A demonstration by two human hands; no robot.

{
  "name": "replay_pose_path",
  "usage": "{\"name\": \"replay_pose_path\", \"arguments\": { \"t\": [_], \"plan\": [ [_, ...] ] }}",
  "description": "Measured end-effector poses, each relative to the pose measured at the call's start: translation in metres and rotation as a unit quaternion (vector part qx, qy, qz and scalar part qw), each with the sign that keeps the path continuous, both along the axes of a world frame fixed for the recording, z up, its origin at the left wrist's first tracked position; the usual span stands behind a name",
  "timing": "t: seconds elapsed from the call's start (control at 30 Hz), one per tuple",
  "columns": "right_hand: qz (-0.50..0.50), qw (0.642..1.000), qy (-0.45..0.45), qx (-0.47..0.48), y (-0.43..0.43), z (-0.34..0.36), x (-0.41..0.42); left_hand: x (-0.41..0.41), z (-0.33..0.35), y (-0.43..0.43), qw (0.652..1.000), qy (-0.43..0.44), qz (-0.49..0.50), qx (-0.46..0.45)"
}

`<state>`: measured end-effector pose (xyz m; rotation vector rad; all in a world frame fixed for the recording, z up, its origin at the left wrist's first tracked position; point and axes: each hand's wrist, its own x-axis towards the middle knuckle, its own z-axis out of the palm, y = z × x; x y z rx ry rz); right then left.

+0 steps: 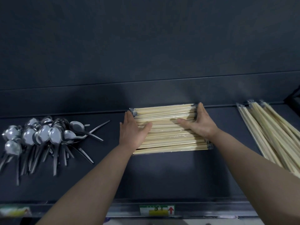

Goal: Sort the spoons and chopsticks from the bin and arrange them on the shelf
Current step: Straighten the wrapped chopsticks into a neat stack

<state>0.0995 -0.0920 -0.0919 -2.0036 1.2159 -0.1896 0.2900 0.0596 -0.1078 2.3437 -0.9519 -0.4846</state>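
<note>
A flat stack of wrapped wooden chopsticks (168, 142) lies crosswise in the middle of the dark shelf (162, 176). My left hand (131, 132) presses against the stack's left end, thumb on top. My right hand (198, 124) presses against its right end, thumb lying across the top. Both hands squeeze the stack from its two ends. A heap of metal spoons (40, 138) lies on the shelf at the left, bowls toward the back. More wrapped chopstick bundles (272, 137) lie lengthwise at the right.
The shelf's dark back wall (146, 46) rises right behind the stack. A price label with a red arrow (157, 209) sits on the shelf's front edge. Bare shelf lies in front of the stack, between my forearms.
</note>
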Motion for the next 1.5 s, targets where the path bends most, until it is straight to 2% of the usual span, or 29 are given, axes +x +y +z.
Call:
{"name": "replay_pose_path", "arguments": {
  "t": [0.2,0.33,0.5,0.6,0.77,0.83,0.97,1.13,1.37,1.43,1.5],
  "plan": [
    [0.011,0.998,0.044,-0.05,-0.003,-0.003,0.006,0.014,0.003,-0.014,0.999,0.018,-0.027,0.043],
    [0.032,0.994,0.069,-0.072,-0.003,-0.005,0.008,0.017,-0.001,-0.02,0.996,-0.011,-0.058,0.072],
    [0.0,1.0,0.009,-0.013,-0.006,-0.004,0.005,0.02,-0.005,-0.016,0.999,-0.003,-0.04,0.016],
    [-0.019,1.0,-0.011,-0.013,-0.01,-0.002,0.007,0.02,-0.003,-0.018,1.0,0.022,-0.014,-0.004],
    [0.007,0.998,0.041,-0.053,-0.008,-0.002,0.011,0.019,0.001,-0.024,0.995,-0.02,-0.06,0.071],
    [-0.003,0.999,0.022,-0.037,-0.01,-0.003,0.01,0.02,0.0,-0.022,0.997,-0.003,-0.057,0.05],
    [-0.03,0.997,-0.057,-0.029,-0.007,-0.007,0.001,0.022,-0.001,-0.006,0.997,0.063,-0.004,-0.049],
    [-0.055,0.994,-0.083,-0.042,0.016,-0.012,-0.019,0.012,-0.005,0.023,0.997,0.061,0.002,-0.04],
    [-0.018,0.994,-0.098,-0.039,0.045,-0.021,-0.026,-0.023,-0.009,0.033,0.995,0.038,-0.035,-0.08],
    [-0.014,0.994,-0.101,-0.028,0.043,-0.016,-0.031,-0.023,-0.006,0.033,0.994,0.042,-0.008,-0.097],
    [-0.018,0.995,-0.09,-0.044,0.042,-0.011,-0.043,-0.026,0.0,0.033,0.994,0.003,0.017,-0.105]
  ]
}}
